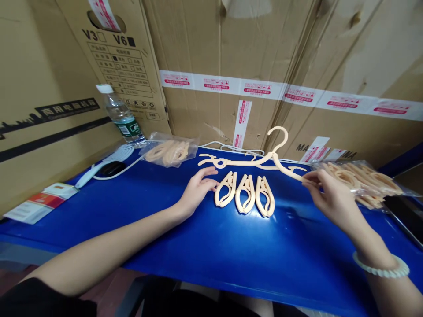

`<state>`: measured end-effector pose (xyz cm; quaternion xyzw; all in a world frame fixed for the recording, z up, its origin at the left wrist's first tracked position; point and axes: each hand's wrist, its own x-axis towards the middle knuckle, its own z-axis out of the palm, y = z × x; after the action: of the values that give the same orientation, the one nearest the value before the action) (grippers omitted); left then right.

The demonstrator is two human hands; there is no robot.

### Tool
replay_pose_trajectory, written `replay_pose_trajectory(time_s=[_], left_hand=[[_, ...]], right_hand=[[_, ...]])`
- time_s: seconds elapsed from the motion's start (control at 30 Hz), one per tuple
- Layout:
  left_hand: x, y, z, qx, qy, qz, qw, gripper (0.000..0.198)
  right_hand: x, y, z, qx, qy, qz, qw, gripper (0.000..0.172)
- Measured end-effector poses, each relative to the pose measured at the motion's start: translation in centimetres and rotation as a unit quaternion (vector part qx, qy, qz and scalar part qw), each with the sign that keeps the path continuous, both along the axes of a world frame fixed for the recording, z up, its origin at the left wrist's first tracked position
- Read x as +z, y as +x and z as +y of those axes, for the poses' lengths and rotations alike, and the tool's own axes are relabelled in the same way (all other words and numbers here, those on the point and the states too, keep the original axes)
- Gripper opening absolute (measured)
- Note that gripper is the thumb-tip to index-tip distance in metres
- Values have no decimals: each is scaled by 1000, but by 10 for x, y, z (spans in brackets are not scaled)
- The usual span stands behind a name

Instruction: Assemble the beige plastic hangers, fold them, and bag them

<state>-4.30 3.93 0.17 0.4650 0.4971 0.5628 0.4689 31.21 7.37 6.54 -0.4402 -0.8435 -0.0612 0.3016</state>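
Note:
A peach plastic hanger [254,162] with a hook lies on the blue table [205,246]. Three peach clips [245,195] lie side by side just in front of it. My left hand [197,189] rests on the table with fingers stretched out, its fingertips touching the leftmost clip. My right hand [325,193] pinches the right arm of the hanger between thumb and fingers. A pale bead bracelet [380,267] sits on my right wrist.
A clear bag of peach parts [170,151] lies at the back left, another bag [361,181] at the right. A water bottle [120,115], a white cabled device [105,166] and a leaflet [42,201] are at left. Cardboard boxes [264,66] wall the back.

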Motion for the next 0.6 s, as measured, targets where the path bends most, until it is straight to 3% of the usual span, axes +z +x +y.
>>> replay_pose_trajectory(time_s=[0.13,0.27,0.43,0.6], left_hand=[[0,3,-2,9,-8,-39,999,53],[-5,3,-6,-18,45,32,998,65],[-5,5,-16,-95,132,161,974,36],[-2,5,-18,-46,111,136,983,28]], right_hand=[[-3,-11,-8,26,-22,-28,999,13],[-9,-20,-13,51,-45,-60,996,12],[-12,-30,-18,95,-64,-61,992,16],[-11,-31,-17,129,-18,-101,986,33]])
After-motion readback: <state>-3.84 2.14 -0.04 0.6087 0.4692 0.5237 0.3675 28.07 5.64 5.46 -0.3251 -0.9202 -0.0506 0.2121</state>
